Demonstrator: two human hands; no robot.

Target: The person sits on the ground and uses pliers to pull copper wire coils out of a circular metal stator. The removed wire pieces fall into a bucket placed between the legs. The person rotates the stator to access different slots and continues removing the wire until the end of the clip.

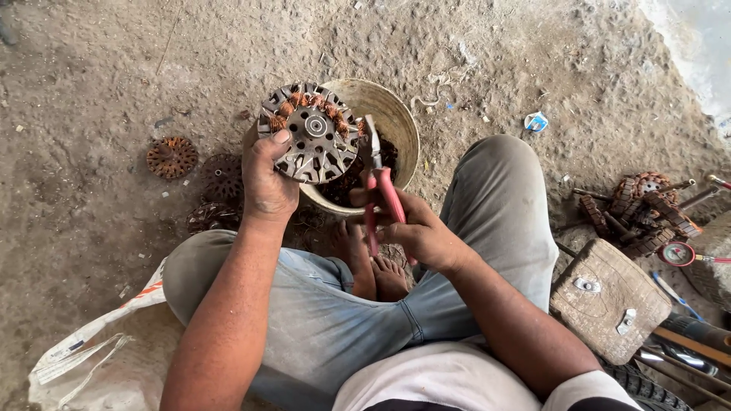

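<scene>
**Pliers at a motor stator, held over a bucket**

The right hand (422, 232) grips the red-handled metal pliers (378, 183), fingers curled round both handles. The plier tips touch the rim of a round, slotted grey steel stator with copper windings (312, 133). The left hand (266, 179) holds that stator up by its lower left edge, thumb on its face. Just behind stands a worn tan plastic bucket (396, 118). On the dirt floor to the left lie rusty stripped stator discs (172, 157).

Tyre (647, 384) cut off below.
</scene>
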